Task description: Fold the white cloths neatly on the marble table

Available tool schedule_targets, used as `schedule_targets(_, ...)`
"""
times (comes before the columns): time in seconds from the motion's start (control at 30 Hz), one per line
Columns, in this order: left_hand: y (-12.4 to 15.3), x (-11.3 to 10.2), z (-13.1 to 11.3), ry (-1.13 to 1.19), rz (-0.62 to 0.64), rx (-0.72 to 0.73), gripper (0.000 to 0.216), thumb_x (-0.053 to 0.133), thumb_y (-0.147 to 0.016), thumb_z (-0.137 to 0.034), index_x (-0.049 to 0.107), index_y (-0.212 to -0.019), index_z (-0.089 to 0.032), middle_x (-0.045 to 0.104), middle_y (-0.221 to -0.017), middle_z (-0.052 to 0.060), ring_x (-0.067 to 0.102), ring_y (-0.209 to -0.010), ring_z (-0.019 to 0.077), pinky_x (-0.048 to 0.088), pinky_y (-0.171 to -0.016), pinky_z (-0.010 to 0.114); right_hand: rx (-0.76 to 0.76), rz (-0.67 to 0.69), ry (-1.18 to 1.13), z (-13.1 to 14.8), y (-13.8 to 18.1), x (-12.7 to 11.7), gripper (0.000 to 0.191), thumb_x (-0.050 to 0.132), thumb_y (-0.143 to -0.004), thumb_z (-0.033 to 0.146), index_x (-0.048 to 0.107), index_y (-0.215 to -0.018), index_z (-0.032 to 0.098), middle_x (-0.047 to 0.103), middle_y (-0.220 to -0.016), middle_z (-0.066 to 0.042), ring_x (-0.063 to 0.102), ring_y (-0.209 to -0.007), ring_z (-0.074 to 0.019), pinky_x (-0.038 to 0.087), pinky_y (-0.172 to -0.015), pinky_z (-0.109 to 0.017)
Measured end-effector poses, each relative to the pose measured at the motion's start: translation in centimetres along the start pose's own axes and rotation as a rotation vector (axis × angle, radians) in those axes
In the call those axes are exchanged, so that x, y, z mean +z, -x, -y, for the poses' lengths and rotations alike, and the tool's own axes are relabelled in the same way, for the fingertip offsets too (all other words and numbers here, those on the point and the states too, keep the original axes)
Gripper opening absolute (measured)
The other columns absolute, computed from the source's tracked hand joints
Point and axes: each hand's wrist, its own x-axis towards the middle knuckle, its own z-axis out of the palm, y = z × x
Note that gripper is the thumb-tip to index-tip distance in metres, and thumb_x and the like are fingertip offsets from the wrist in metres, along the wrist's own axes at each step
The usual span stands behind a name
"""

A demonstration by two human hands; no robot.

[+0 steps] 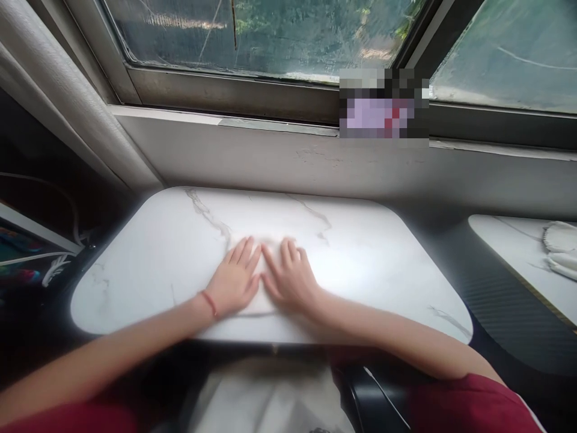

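- Nearest the lens: dark red sleeves (469, 403) at the bottom corners, pale fabric (265, 400) between them, below the table edge.
- White cloth (258, 304): flat on the tabletop, near the front edge, mid-width; mostly covered by the hands. White on white — outline hard to read; number of layers, cannot tell.
- Handling (judged): light, soft, limp; not fragile. Likely to slide or wrinkle on a smooth top if pushed unevenly. Best hold — pinch the near edge, where a faint shadow line shows, or press flat with both palms.
- Left hand (235, 275): palm down on the cloth, fingers extended, gripping nothing; red bracelet (208, 302) at the wrist.
- Right hand (291, 278): palm down just beside it, fingers spread, some slightly bent; no grip seen.
- White marbled tabletop (126, 258): looks smooth, corners rounded.
- Further out: second tabletop (509, 240) at right, bearing a whitish bundle (561, 252); window (279, 36) beyond; curtain (58, 78) at left.
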Motion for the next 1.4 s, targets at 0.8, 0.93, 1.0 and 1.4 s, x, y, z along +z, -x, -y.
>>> schedule_targets(0.8,15.8,-2.1,11.9,-0.171,-0.011,-0.393,0.063,0.028,-0.092,-0.022,0.049,-0.146,0.001,0.045,-0.156,0.021,0.043,-0.147,0.0301,0.037,-0.122,0.048,-0.664,-0.009,-0.434,16.6,-8.9,4.9,0.055,0.044,-0.098,0.033,0.051,-0.139,-0.002,0.040,-0.154,-0.033,0.038,-0.147,-0.0384,0.035,-0.121,-0.052)
schedule_targets(0.93,12.5,-1.8,16.0,-0.132,0.048,-0.439,0.064,0.027,-0.092,-0.022,0.049,-0.147,0.002,0.044,-0.158,0.020,0.040,-0.149,0.0265,0.031,-0.125,0.043,-0.567,0.041,-0.429,16.9,-13.0,6.4,0.056,0.045,-0.098,0.030,0.048,-0.144,-0.001,0.034,-0.159,-0.032,0.033,-0.151,-0.0380,0.030,-0.124,-0.052)
schedule_targets(1.0,9.9,-1.4,18.3,-0.106,0.080,-0.468,0.063,0.027,-0.092,-0.021,0.046,-0.149,0.000,0.042,-0.160,0.018,0.038,-0.151,0.0242,0.029,-0.126,0.041,-0.514,0.060,-0.404,16.2,-15.6,7.3,0.055,0.046,-0.098,0.028,0.048,-0.145,-0.001,0.033,-0.160,-0.031,0.032,-0.152,-0.0366,0.027,-0.126,-0.050)
schedule_targets(1.4,-4.4,2.0,24.3,0.024,0.064,-0.416,0.060,0.027,-0.094,-0.023,0.043,-0.148,-0.002,0.037,-0.163,0.018,0.030,-0.153,0.0249,0.020,-0.126,0.042,-0.348,0.068,-0.240,6.8,-25.4,11.1,0.053,0.044,-0.101,0.035,0.049,-0.147,0.008,0.038,-0.161,-0.019,0.035,-0.151,-0.0295,0.025,-0.126,-0.043)
